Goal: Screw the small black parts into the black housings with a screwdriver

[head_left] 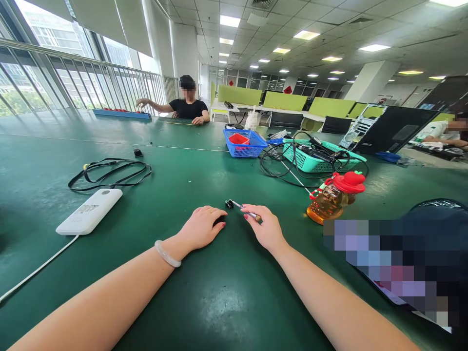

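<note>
A blurred patch (380,263) hides most of a dark thing at the right side of the desk (219,302), so what lies there cannot be made out; the desk's near edge is outside the view. The left hand (200,226) is empty, its fingers loosely bent and thumb apart, beside a small black part (229,204); whether a fingertip touches it is hard to tell. The right hand (266,228) pinches a thin tool (252,215) whose tip reaches the part, though the fingers cover some of its handle. The part lies on the open middle of the desk, well in from the far edge; it is black and blocky, too small to show detail. The tool has a slim metallic shaft and a brownish handle end. Toward the far edge, a blue basket (245,149) holds a red container (239,140), and right of it a green basket (310,162) is heaped with black cables (323,150), some spilling over its side. Nearer, a bottle (326,204) with a red lid holds amber liquid. At the far left, a long blue tray (122,114) carries small red things, near a seated person (188,108).
</note>
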Tool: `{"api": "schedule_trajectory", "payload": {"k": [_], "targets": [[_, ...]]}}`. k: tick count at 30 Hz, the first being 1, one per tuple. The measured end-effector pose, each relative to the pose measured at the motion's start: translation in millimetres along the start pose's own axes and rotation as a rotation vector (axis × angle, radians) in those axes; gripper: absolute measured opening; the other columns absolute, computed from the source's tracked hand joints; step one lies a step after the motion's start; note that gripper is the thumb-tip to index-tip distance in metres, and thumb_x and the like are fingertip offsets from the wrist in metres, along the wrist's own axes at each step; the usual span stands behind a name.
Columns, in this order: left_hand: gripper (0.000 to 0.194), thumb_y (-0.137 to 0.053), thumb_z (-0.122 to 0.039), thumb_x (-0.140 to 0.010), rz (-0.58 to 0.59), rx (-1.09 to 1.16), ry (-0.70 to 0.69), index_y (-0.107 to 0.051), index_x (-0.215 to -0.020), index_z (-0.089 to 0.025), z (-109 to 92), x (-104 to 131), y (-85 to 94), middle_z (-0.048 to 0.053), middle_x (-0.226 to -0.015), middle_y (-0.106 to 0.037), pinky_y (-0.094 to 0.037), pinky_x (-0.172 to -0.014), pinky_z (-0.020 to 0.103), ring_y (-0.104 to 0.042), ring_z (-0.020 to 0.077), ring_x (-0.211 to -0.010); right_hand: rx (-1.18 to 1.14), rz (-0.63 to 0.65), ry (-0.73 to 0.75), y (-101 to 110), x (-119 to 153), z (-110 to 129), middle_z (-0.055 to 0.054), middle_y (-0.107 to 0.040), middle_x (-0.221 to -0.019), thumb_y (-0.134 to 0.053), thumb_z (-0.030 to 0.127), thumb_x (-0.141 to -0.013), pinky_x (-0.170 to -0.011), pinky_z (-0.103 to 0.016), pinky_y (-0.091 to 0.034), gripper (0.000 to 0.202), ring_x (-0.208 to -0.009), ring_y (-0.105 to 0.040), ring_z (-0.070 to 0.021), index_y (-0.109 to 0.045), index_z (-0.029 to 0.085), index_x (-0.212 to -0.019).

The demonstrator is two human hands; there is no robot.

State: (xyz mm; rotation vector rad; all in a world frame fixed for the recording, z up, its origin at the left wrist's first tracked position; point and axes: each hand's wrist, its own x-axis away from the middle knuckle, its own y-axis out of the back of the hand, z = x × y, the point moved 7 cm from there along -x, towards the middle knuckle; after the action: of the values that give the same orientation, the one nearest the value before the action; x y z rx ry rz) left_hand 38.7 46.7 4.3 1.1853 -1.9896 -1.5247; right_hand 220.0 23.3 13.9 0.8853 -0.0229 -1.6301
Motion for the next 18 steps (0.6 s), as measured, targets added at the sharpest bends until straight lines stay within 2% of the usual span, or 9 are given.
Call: {"api": "schedule_trajectory", "payload": {"k": [4, 8, 12, 15, 18], "targets": [[0.035, -0.044, -0.034, -0.093, -0.077, -0.041, 0.155, -0.062, -0.12, -0.022, 16, -2, 8.8, 0.006, -0.122, -0.069, -0.042, -0.104, 0.048, -0.057, 0.0278, -0.117, -0.01, 0.012, 0.005, 0, 3, 3, -0.002, -0.074, -0.11, -0.06, 0.022, -0.084, -0.095, -0.045, -0.052, 0.019, -0.104, -0.067, -0.0221, -0.074, 0.031, -0.094], [0.04, -0.049, -0.031, -0.087, -0.126, -0.043, 0.226, -0.061, -0.123, -0.02, 27, -2, 11.9, 0.008, -0.125, -0.067, -0.041, -0.105, 0.049, -0.054, 0.0298, -0.121, -0.118, 0.046, 0.014, 2, 7, 10, -0.003, -0.075, -0.106, -0.061, 0.023, -0.084, -0.092, -0.042, -0.054, 0.016, -0.099, -0.069, -0.0214, -0.073, 0.029, -0.093], [0.051, -0.054, -0.029, -0.082, -0.115, -0.004, 0.119, -0.055, -0.133, -0.024, 19, -1, 9.5, 0.006, -0.133, -0.062, -0.033, -0.111, 0.051, -0.049, 0.0284, -0.127, -0.195, -0.049, 0.046, 15, 10, 18, -0.005, -0.075, -0.102, -0.061, 0.026, -0.086, -0.087, -0.037, -0.056, 0.013, -0.096, -0.07, -0.0205, -0.071, 0.026, -0.094], [0.046, -0.053, -0.03, -0.085, -0.056, 0.022, 0.024, -0.057, -0.131, -0.031, 9, 0, 7.0, 0.003, -0.133, -0.061, -0.03, -0.112, 0.053, -0.049, 0.0272, -0.127, -0.183, -0.126, 0.046, 23, 10, 18, -0.006, -0.075, -0.1, -0.06, 0.026, -0.087, -0.086, -0.036, -0.056, 0.012, -0.096, -0.07, -0.0206, -0.071, 0.024, -0.093], [0.04, -0.054, -0.035, -0.088, 0.015, 0.053, -0.022, -0.059, -0.128, -0.034, 3, 0, 4.6, 0.004, -0.126, -0.063, -0.034, -0.109, 0.051, -0.052, 0.0266, -0.123, -0.164, -0.153, 0.027, 25, 9, 15, -0.005, -0.076, -0.097, -0.06, 0.027, -0.087, -0.084, -0.036, -0.056, 0.012, -0.091, -0.071, -0.0203, -0.071, 0.024, -0.091]]}}
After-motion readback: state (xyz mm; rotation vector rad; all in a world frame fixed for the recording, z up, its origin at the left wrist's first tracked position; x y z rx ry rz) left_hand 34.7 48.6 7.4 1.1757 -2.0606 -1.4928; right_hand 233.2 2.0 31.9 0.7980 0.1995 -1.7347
